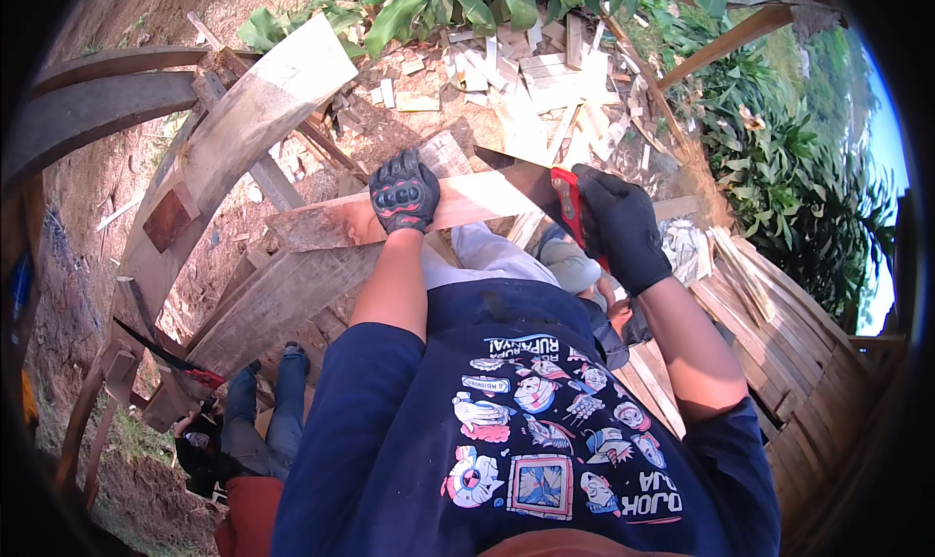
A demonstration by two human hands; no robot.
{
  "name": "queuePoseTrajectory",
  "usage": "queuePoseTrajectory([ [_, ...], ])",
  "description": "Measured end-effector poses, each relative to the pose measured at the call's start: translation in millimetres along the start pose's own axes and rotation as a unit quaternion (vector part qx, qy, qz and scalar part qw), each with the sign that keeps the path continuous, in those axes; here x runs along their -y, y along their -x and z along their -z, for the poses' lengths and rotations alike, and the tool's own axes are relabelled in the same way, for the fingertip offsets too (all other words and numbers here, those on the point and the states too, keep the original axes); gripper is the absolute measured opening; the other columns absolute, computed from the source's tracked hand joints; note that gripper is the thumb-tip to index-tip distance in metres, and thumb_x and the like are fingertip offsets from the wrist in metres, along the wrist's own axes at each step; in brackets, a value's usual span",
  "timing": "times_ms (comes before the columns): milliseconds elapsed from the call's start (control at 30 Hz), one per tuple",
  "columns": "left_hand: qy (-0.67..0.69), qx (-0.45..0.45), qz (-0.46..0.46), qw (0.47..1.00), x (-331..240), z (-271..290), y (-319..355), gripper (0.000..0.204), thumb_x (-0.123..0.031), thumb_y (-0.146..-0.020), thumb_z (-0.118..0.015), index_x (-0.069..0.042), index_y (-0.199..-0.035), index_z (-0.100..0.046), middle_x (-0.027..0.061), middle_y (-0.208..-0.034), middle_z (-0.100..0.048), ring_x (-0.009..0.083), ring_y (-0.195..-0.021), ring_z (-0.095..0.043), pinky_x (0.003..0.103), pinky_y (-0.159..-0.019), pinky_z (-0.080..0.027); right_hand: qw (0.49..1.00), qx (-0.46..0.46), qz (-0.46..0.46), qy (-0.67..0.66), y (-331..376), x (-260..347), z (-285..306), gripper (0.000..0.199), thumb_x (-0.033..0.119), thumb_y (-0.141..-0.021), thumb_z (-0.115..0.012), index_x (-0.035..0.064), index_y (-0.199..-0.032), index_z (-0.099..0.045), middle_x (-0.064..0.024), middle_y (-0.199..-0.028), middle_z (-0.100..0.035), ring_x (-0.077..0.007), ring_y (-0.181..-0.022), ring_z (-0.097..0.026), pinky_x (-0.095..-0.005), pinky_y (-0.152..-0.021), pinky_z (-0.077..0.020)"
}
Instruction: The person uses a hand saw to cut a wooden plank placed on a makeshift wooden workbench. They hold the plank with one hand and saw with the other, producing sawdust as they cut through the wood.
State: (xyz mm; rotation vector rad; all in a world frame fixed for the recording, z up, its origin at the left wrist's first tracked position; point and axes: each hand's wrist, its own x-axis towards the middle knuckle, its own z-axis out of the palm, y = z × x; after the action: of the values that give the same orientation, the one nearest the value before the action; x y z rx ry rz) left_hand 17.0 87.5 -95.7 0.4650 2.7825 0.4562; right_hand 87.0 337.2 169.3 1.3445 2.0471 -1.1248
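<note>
Your left hand (pixel 404 195), in a black glove with red trim, lies over the middle of the board (pixel 477 199), its fingers curled down over the far edge and closed on the wood (their tips are hidden from this side). The board lies in front of your waist, its left end toward the big beam (pixel 229 133) and its right end near the saw (pixel 568 206). Your right hand (pixel 623 228), also in a black glove, is wrapped firmly around the saw's red handle, with no gap showing between fingers and grip. The dark blade points left from it, at the board's right end; you cannot tell from here how deep, if at all, its teeth sit in the wood. A small block (pixel 170 218) rests against the beam on your left. Beyond the board lie wood scraps (pixel 560 80), with broad leaves (pixel 467 2) above them, and planks (pixel 779 338) spread out on your right. At lower left, near a second saw (pixel 195 369), a co-worker in jeans (pixel 287 391) and a red top (pixel 255 513) is partly in view.
</note>
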Motion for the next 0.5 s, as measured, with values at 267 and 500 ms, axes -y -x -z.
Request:
queuePoseTrajectory([
  [267, -0.016, 0.003, -0.009, 1.000, 4, -3, 4, 0.040, -0.030, -0.100, -0.058, -0.011, -0.131, -0.075, 0.0120, -0.125, -0.078, 0.0303, -0.116, -0.073, 0.049, -0.105, -0.053, 0.986, -0.108, 0.118, 0.035, -75, -71, -115, 0.045, 0.035, -0.105, -0.061, 0.0045, -0.134, -0.075, -0.0196, -0.097, -0.078, -0.0344, -0.083, -0.072, -0.0429, -0.081, -0.0567],
  [500, -0.030, -0.009, 0.003, 0.999, 1, 4, 6, 0.038, -0.031, -0.098, -0.059, -0.011, -0.126, -0.076, 0.0127, -0.115, -0.080, 0.0326, -0.109, -0.075, 0.049, -0.100, -0.055, 0.984, -0.057, 0.121, -0.115, 114, -127, -26, 0.045, 0.018, -0.107, -0.063, 0.0023, -0.149, -0.066, -0.0186, -0.121, -0.079, -0.0250, -0.108, -0.078, -0.0405, -0.093, -0.0590],
])
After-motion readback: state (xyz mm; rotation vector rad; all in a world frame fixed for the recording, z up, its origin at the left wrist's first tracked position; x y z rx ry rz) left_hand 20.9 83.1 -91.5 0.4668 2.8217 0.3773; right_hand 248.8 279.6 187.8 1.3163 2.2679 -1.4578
